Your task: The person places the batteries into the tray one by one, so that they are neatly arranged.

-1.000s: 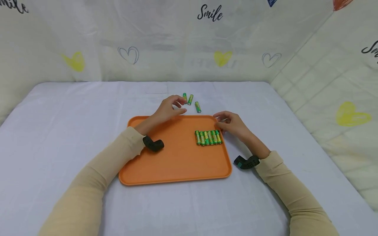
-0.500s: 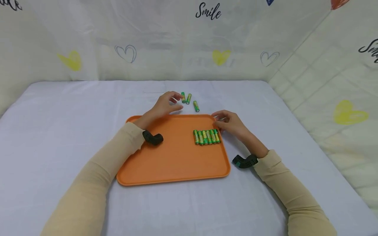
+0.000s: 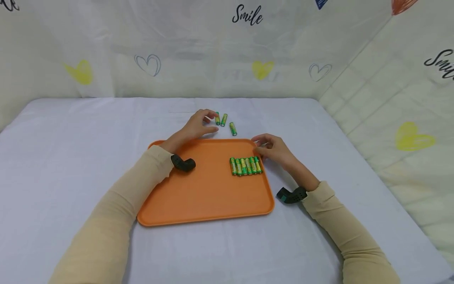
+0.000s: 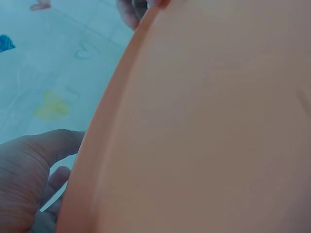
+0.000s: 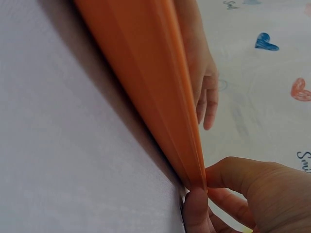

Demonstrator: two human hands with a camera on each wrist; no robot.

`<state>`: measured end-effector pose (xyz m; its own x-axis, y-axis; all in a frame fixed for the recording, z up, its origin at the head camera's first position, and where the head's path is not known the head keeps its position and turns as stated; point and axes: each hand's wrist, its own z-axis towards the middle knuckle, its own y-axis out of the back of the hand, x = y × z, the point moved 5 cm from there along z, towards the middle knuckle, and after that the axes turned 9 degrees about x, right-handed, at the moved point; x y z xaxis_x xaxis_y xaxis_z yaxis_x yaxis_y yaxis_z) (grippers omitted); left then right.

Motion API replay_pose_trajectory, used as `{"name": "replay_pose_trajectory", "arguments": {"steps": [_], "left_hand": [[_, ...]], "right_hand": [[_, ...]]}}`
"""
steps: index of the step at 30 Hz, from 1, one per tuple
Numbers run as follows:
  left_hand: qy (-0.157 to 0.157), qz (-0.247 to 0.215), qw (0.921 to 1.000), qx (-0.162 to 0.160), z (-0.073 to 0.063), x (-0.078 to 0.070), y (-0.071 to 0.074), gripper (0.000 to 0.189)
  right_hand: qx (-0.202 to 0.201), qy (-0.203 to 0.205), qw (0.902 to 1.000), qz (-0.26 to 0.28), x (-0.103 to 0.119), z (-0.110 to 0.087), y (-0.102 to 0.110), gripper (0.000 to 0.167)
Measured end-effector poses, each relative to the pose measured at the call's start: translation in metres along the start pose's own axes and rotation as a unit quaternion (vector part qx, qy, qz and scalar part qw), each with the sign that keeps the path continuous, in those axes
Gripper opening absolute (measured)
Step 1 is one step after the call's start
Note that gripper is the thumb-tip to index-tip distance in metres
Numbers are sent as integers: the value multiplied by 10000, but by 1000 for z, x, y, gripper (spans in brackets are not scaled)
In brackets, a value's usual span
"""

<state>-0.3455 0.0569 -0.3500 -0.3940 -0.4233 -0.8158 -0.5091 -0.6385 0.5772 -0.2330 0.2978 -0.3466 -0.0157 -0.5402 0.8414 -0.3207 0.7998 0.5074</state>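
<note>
An orange tray (image 3: 205, 197) lies on the white-covered table. Inside it, several green-and-yellow batteries (image 3: 245, 166) form a side-by-side row near the right rim. My left hand (image 3: 197, 124) reaches over the tray's far side, thumb and fingers spread apart with nothing visible between them. Its index finger is beside a loose battery (image 3: 218, 119); a second battery (image 3: 224, 120) and a third battery (image 3: 232, 129) lie farther right. My right hand (image 3: 276, 150) is at the tray's far right corner. In the right wrist view its thumb and finger (image 5: 195, 206) pinch the rim.
White tablecloth (image 3: 198, 252) surrounds the tray. Behind the table hangs a pale backdrop (image 3: 198, 39) printed with hearts and words. A dark wrist camera (image 3: 183, 163) on the left arm overhangs the tray; another wrist camera (image 3: 291, 195) is beside its right edge.
The scene has slid slightly left in the head view. My left hand has risen a little beside the loose batteries; the right hand stays at the corner. No battery has visibly moved.
</note>
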Motion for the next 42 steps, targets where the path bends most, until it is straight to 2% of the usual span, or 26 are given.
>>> {"name": "replay_pose_trajectory", "arguments": {"steps": [8, 16, 24, 30, 42], "left_hand": [[101, -133, 9998, 50, 7, 3, -3, 53], [218, -96, 9997, -47, 14, 6, -5, 56], [191, 177, 9996, -90, 20, 9, -2, 63], [181, 269, 9994, -132, 19, 10, -3, 56], [120, 107, 9994, -295, 19, 11, -4, 51]], "right_hand": [[-35, 35, 10000, -52, -1, -1, 1, 38], [-26, 80, 9999, -72, -1, -3, 0, 38], [-15, 128, 9999, -58, 1, -2, 0, 38], [-9, 99, 9999, 15, 0, -1, -1, 38], [-29, 97, 9999, 44, 0, 0, -1, 37]]}}
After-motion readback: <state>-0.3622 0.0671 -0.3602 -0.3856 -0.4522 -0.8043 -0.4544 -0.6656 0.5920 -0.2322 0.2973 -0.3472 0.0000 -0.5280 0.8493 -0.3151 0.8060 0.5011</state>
